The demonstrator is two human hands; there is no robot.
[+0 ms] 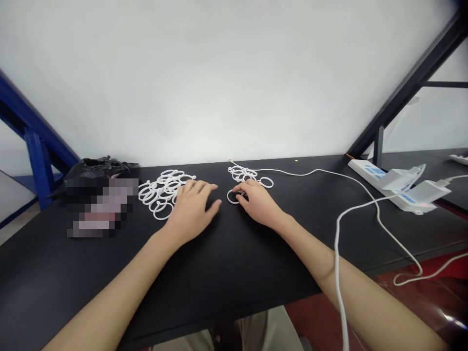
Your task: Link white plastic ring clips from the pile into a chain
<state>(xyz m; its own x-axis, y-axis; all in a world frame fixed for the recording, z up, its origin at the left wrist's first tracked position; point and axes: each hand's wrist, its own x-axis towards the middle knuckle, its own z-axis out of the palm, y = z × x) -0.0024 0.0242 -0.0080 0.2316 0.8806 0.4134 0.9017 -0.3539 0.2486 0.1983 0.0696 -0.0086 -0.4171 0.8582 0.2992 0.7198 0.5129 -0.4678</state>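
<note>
A pile of thin white rings (164,187), some with small knobs or eyelets on the rim, lies on the black table left of centre. My left hand (194,207) is beside the pile's right edge, fingers and thumb apart, covering part of it. Right of centre, my right hand (259,202) has its thumb and fingers closed at the edge of a single white ring (229,198), partly hidden by the fingertips. Just behind that hand is a smaller group of white rings (239,173), with another ring (267,182) to its right.
At the left, a crumpled black plastic bag (95,168) lies near a blurred-out item (104,209). A white power strip (380,178) with plugged-in adapters stands at the right. A white cable (340,273) crosses over my right forearm. Behind the black table (204,282) rises a pale wall.
</note>
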